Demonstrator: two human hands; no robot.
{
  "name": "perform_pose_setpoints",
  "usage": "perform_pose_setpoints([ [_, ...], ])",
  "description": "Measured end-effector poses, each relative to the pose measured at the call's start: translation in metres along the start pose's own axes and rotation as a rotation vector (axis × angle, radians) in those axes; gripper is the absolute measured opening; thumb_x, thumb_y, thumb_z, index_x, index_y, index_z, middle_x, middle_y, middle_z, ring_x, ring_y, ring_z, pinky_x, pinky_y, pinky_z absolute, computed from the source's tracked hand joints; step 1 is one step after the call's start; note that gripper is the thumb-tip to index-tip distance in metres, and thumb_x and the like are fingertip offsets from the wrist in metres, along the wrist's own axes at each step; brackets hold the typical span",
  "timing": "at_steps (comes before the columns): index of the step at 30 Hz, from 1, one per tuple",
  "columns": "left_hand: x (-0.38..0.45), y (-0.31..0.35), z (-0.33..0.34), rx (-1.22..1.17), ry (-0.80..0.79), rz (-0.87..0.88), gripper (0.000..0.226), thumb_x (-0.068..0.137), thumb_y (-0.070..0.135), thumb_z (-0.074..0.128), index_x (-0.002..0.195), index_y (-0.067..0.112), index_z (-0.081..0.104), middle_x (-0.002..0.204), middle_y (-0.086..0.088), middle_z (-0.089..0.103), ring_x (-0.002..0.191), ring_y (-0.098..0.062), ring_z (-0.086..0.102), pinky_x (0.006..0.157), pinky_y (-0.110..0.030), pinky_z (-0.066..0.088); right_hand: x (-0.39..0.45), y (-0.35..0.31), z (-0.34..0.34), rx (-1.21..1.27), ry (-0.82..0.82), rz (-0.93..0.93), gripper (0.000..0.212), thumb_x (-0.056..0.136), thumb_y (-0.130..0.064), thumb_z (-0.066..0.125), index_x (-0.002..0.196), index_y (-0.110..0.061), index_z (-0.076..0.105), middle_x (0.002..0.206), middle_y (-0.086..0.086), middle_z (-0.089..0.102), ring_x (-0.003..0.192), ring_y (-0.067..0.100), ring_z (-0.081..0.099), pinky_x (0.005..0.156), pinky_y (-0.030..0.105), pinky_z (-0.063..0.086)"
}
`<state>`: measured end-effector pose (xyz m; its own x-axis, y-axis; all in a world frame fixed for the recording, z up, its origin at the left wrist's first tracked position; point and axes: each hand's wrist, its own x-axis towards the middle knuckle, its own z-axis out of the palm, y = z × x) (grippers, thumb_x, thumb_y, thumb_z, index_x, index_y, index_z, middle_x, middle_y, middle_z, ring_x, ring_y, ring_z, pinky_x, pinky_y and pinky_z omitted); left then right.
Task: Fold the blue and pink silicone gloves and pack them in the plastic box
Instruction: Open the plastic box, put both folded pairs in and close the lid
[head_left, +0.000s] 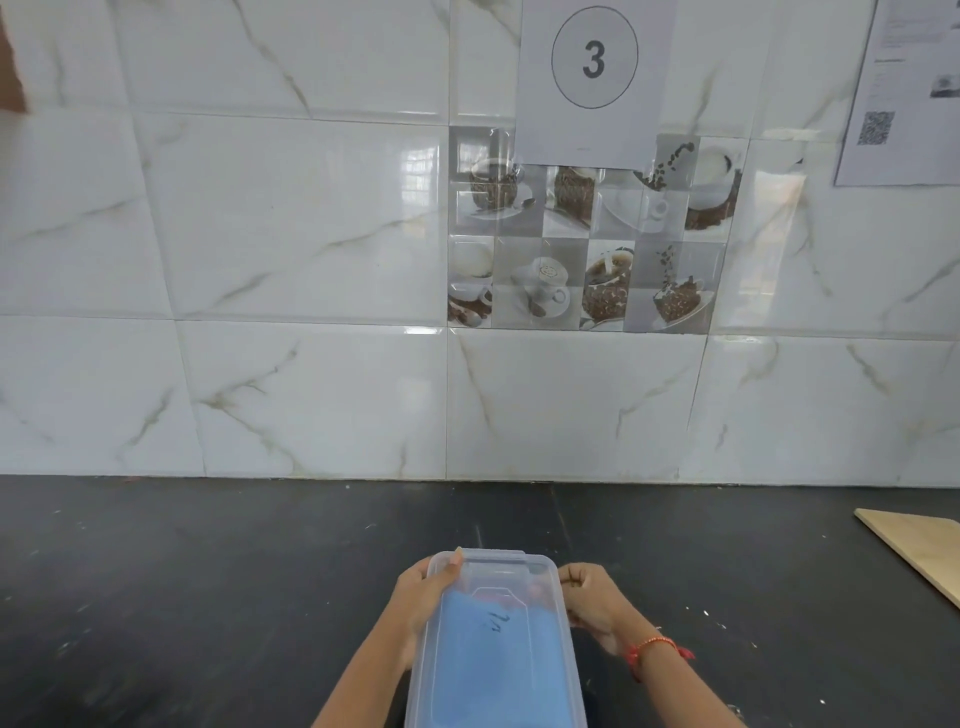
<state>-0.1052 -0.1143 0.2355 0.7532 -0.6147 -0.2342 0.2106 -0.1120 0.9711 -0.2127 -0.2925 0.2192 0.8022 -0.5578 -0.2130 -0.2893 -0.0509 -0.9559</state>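
A clear plastic box (498, 571) with its translucent lid on lies on the dark counter at the bottom centre. Through the lid I see the blue glove (493, 660) filling most of the box, and a sliver of the pink glove (535, 592) near the far end. My left hand (423, 597) grips the box's left side, thumb resting on the far left corner of the lid. My right hand (592, 603) holds the right side, fingers curled against the wall. A red thread band circles my right wrist.
The black counter (208, 597) runs back to a white marble-tiled wall (311, 405). A light wooden board (919, 545) lies at the right edge. A paper sheet with the number 3 (595, 57) hangs on the wall.
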Motion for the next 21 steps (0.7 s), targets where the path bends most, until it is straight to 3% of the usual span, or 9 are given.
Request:
perform_pose_setpoints([
  [6,-0.003,-0.007,-0.024,0.044,0.068,0.012,0.026,0.092,0.029,0.056,0.107,0.009,0.066,0.099,-0.014,0.071,0.080,-0.022,0.067,0.064,-0.025,0.054,0.010,0.003,0.025,0.190,-0.114,0.064,0.007,0.085,-0.008,0.064,0.082,-0.002,0.066,0.070,0.008,0.070,0.058,0.014,0.065,0.057,0.026,0.055],
  [9,-0.003,-0.010,-0.028,0.047,0.109,0.008,0.026,0.091,0.027,0.057,0.108,0.009,0.065,0.102,-0.014,0.070,0.083,-0.022,0.066,0.066,-0.026,0.054,0.013,-0.001,0.027,0.271,-0.209,0.124,0.019,0.090,-0.010,0.056,0.092,0.004,0.069,0.074,0.010,0.071,0.062,0.017,0.068,0.060,0.027,0.058],
  [12,-0.001,-0.013,-0.029,0.070,0.126,0.012,0.028,0.091,0.024,0.058,0.113,0.008,0.063,0.104,-0.014,0.069,0.086,-0.024,0.066,0.069,-0.028,0.056,0.015,-0.001,0.024,0.499,-0.243,0.283,0.041,0.097,-0.028,0.043,0.097,0.006,0.066,0.089,0.021,0.069,0.066,0.026,0.070,0.059,0.032,0.060],
  [15,-0.001,-0.013,-0.030,0.085,0.124,0.034,0.034,0.090,0.021,0.059,0.122,0.009,0.058,0.111,-0.012,0.065,0.090,-0.023,0.065,0.066,-0.023,0.054,0.024,-0.002,0.025,0.323,-0.267,0.350,0.065,0.095,-0.052,0.032,0.098,0.003,0.067,0.096,0.018,0.070,0.076,0.025,0.070,0.061,0.032,0.058],
  [18,-0.001,-0.013,-0.030,0.126,0.122,0.046,0.045,0.090,0.022,0.059,0.133,0.014,0.049,0.128,-0.011,0.057,0.104,-0.024,0.062,0.069,-0.018,0.053,0.038,-0.010,0.028,0.014,-0.264,0.376,0.078,0.081,-0.075,0.032,0.102,-0.007,0.067,0.095,0.010,0.068,0.091,0.024,0.064,0.078,0.033,0.053],
  [21,-0.001,-0.012,-0.030,0.195,0.109,0.059,0.051,0.091,0.025,0.057,0.139,0.021,0.040,0.138,-0.006,0.047,0.107,-0.018,0.056,0.066,-0.013,0.050,0.045,-0.020,0.034,-0.124,-0.349,0.404,0.075,0.078,-0.078,0.031,0.099,-0.015,0.066,0.096,0.007,0.068,0.097,0.022,0.062,0.087,0.035,0.049],
])
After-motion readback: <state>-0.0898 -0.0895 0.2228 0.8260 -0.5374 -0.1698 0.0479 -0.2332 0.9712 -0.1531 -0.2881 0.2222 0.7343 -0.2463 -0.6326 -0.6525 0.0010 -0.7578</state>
